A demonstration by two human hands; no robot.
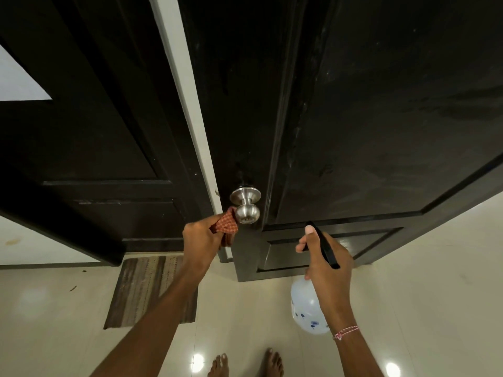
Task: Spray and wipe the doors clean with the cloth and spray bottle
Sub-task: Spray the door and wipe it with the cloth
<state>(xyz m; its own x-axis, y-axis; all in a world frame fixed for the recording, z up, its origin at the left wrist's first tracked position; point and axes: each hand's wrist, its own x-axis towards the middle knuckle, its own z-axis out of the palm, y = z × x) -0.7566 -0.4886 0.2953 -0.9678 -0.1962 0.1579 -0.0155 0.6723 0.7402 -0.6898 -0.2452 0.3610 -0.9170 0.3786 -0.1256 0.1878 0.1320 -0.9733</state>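
A dark panelled door (367, 118) stands ahead of me, with streaks and specks on its surface. Its steel knob (246, 206) sits at the door's left edge. My left hand (200, 240) grips a bunched orange checked cloth (226, 225), and the cloth touches the left side of the knob. My right hand (325, 263) holds a spray bottle (306, 308) by its black head, thumb on top. The translucent white bottle body hangs below the hand. The nozzle points toward the lower door panel.
A second dark door (89, 126) stands to the left, with a white frame strip (187, 99) between the two. A striped brown mat (147, 287) lies on the glossy pale tile floor (408, 308). My bare feet (245, 364) show at the bottom.
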